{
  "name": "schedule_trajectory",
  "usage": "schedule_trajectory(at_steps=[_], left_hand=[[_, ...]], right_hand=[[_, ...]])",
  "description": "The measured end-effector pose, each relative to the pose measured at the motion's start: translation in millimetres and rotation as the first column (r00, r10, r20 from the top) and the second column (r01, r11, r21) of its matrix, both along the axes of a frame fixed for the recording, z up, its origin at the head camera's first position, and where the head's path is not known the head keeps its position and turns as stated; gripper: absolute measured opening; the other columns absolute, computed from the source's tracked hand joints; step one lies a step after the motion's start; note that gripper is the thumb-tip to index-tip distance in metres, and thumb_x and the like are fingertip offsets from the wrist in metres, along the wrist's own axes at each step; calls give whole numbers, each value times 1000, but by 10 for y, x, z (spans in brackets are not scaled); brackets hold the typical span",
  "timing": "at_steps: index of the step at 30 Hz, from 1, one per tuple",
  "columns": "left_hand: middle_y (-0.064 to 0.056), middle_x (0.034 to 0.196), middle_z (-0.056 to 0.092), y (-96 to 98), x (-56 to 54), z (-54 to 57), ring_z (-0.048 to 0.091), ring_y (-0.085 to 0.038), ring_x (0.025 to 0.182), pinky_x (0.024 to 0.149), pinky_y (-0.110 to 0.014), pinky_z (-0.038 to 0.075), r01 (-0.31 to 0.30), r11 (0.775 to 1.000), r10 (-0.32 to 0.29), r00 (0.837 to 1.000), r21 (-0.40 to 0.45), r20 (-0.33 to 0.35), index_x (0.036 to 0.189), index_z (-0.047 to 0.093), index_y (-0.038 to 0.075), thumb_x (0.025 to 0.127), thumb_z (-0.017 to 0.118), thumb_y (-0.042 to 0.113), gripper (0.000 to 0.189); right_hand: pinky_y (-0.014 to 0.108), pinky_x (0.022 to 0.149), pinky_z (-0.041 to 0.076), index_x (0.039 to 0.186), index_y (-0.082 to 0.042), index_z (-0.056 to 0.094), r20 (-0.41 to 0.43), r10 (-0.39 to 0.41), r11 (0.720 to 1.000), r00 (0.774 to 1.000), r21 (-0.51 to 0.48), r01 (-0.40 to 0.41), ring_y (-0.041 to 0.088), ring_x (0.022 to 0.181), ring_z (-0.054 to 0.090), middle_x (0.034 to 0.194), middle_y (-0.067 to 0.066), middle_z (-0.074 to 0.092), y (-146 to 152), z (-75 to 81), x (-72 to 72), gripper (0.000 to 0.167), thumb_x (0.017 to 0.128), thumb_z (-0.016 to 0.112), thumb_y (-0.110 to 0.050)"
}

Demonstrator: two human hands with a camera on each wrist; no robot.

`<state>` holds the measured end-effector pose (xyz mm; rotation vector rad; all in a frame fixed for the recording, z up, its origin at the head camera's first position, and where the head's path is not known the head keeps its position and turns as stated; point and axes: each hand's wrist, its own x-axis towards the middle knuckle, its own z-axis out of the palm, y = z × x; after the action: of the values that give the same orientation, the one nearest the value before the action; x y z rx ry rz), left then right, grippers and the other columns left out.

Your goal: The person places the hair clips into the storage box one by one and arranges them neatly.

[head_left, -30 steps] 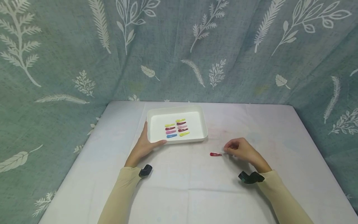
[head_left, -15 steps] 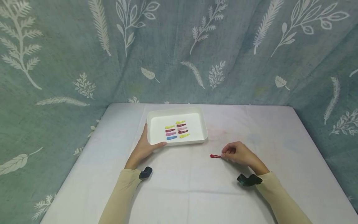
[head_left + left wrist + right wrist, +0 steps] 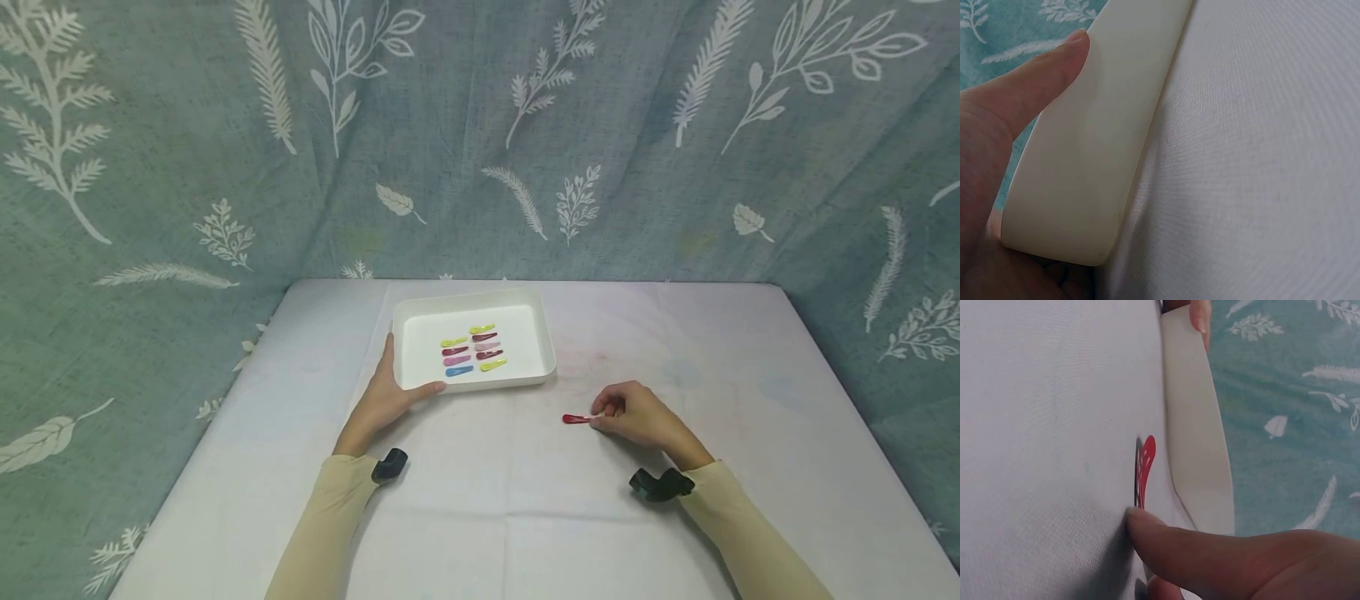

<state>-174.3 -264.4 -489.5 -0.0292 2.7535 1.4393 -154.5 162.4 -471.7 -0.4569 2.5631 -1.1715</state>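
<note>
A white rectangular tray (image 3: 517,385) stands on the table, holding several small snap hair clips in two columns, yellow, dark red, pink and blue. My left hand (image 3: 381,405) grips its near-left corner, thumb along the front wall and fingers at the left side; in the left wrist view the thumb lies against the tray wall (image 3: 1104,125). Right of the tray, my right hand (image 3: 637,414) pinches the narrow end of a red hair clip (image 3: 574,419). In the right wrist view the thumb covers that end, and the clip's rounded end (image 3: 1149,449) shows beside its shadow.
A white cloth (image 3: 465,533) covers the table, with bare cloth in front of the tray and around the right hand. Behind and at the sides hangs a blue-green leaf-print curtain (image 3: 465,125). Each wrist carries a dark camera mount (image 3: 662,485).
My right hand has moved slightly left and down to the red hair clip and now pinches its narrow end. The left hand and tray have stayed in place.
</note>
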Motion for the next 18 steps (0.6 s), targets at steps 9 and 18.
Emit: schedule_trajectory(at_steps=[9, 18], left_hand=[[-5, 175, 17, 14, -1, 0, 17, -31, 162, 128, -63, 18, -1, 1000, 1, 1000, 9, -2, 167, -9, 27, 73, 90, 58, 140], [-7, 176, 9, 12, 13, 30, 11, -34, 163, 129, -62, 15, -9, 1000, 9, 1000, -9, 30, 166, -14, 27, 73, 89, 58, 142]], right_hand=[[22, 59, 38, 85, -7, 74, -21, 15, 1000, 1000, 17, -15, 12, 68, 49, 73, -1, 58, -12, 8, 0, 5, 86, 79, -6], [21, 61, 38, 85, -6, 74, -10, 19, 1000, 1000, 21, -19, 12, 70, 49, 75, 0, 58, -40, 20, 24, 5, 87, 78, -5]])
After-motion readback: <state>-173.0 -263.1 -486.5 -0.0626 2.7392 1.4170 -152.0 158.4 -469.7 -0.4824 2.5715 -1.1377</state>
